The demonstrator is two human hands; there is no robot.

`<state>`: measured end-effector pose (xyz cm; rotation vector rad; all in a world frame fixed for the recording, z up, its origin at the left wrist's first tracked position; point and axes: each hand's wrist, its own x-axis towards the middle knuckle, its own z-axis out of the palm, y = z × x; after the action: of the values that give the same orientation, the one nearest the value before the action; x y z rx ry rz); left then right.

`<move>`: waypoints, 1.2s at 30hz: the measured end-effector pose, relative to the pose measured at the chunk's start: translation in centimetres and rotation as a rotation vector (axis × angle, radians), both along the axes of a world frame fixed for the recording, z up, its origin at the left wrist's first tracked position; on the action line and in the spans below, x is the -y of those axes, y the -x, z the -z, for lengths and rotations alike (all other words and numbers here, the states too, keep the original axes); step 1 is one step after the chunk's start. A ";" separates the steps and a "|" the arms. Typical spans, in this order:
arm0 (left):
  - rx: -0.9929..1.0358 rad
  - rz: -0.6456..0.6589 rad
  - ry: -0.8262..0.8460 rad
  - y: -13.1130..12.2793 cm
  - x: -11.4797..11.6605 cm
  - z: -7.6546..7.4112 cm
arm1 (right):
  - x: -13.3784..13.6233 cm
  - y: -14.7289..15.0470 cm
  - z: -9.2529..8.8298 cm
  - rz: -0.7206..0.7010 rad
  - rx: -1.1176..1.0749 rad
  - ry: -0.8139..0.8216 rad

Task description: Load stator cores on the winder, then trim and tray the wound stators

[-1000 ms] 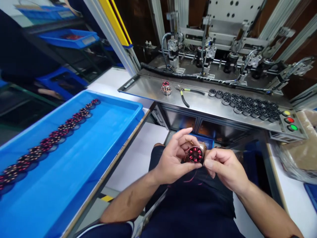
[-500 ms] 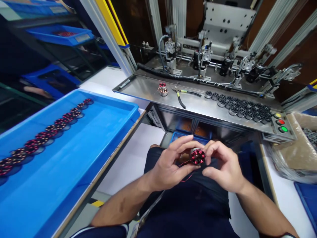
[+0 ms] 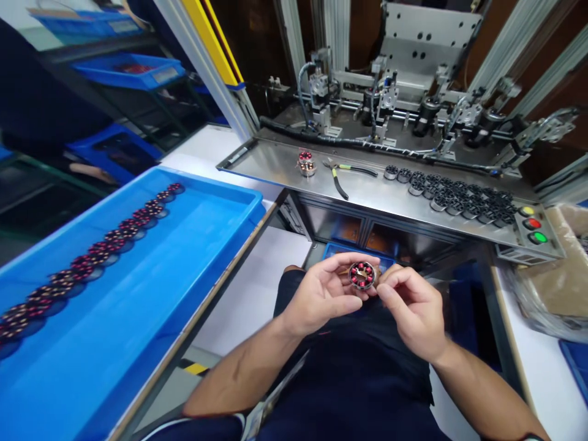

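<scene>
Over my lap I hold a small round wound stator (image 3: 362, 275) with red copper coils, face up. My left hand (image 3: 321, 294) grips it from the left, fingers curled round its rim. My right hand (image 3: 411, 306) pinches its right edge with thumb and forefinger. Both hands are closed on the same part. On my left, a blue tray (image 3: 193, 245) holds a row of several similar wound stators (image 3: 92, 257).
A steel shelf (image 3: 367, 190) ahead carries a stack of wound stators (image 3: 306, 163), pliers (image 3: 340, 177) and a row of several dark bare cores (image 3: 459, 196). Yellow, red and green buttons (image 3: 533, 223) sit at its right end. Winding machinery (image 3: 390, 92) stands behind. A plastic-wrapped box (image 3: 555, 282) lies at right.
The stator has been turned in my fingers and held slightly higher. My right hand shifted from cupping it to pinching its right edge. The loose red wire below it is no longer visible.
</scene>
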<state>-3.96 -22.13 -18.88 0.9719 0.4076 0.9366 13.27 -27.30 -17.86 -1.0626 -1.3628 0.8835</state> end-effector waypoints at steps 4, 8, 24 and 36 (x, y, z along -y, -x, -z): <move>-0.088 -0.213 -0.122 -0.9 0.3 0.3 | 0.3 -0.1 0.4 0.010 0.010 0.048; -0.252 -0.432 -0.484 -1.0 1.0 0.5 | 0.0 -0.6 0.2 -0.120 -0.127 0.122; -0.302 -0.558 -0.679 -0.5 1.4 0.1 | 0.1 -0.2 1.5 0.115 0.015 -0.133; -0.361 -0.547 -0.774 0.0 1.5 -0.6 | -0.5 -1.0 -1.7 0.133 0.382 -0.384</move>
<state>-3.94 -23.58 -18.24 1.8035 0.6530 1.4675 14.22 -26.77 -16.15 -1.0350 -1.6733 0.3064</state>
